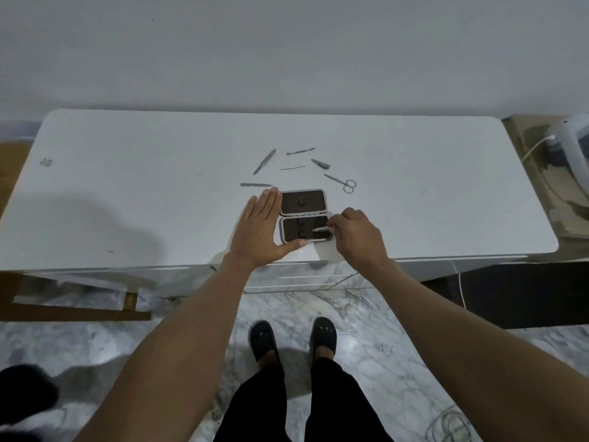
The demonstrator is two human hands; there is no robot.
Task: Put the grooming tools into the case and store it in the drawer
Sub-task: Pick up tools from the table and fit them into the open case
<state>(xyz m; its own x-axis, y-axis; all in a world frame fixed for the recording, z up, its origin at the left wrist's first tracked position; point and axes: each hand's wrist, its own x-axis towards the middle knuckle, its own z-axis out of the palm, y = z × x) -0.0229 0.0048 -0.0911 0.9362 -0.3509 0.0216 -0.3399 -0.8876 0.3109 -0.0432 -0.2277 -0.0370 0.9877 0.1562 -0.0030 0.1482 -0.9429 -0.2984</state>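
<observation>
case (304,216) lay open flat on the white cabinet top (127,173), near the front edge, both dark-lined halves facing up. left hand (263,229) was flat & released, palm down, fingers straight, pressed against the case's left side w/ the thumb along its near edge, steadying it, not gripping anything. right hand (355,236) was pinched on a small metal tool (321,229), thumb & forefinger at its right end, the tool lying across the near half of the case; looked like it was being slid under the elastic loops, but whether it was seated i couldn't tell. apart from that one, no tool showed in either half. six tools were loose on the top beyond the case: a flat file (256,185) just past the left fingertips, tweezers (264,161), a thin pick (292,168), a slim curved tool (300,151), a wedge-shaped clipper (320,164) & small scissors (341,182) to the right. so approx. the first tool of seven was in progress. left to do, as i judged it: load the other six, close the case, open a drawer & stow it. no drawer was open in view.
</observation>
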